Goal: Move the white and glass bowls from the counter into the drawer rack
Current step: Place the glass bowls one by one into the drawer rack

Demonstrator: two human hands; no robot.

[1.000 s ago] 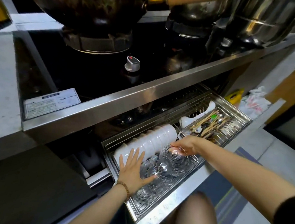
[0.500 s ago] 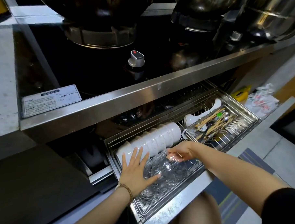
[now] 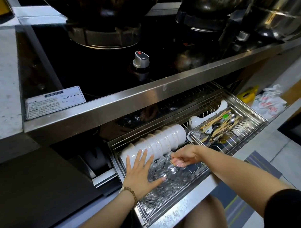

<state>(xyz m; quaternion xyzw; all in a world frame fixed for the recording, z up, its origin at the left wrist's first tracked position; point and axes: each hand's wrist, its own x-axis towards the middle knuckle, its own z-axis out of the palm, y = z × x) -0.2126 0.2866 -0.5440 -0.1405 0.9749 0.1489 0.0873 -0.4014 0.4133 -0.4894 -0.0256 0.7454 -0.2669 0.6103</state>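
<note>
Settling glass bowls [image 3: 168, 175] on edge in drawer rack [image 3: 249, 113] | left hand [image 3: 140, 174] is lying flat, fingers spread, bracing the row | right hand [image 3: 184, 157] is pinching one rim, probably to seat it | white bowls [image 3: 158, 142] are standing behind, already racked.

Row of white bowls [image 3: 157, 141] standing on edge, nested together along the back of the drawer rack [image 3: 253, 116], clear glass bowls [image 3: 168, 177] lying on their sides in a row along the rack's front, overlapping.
</note>
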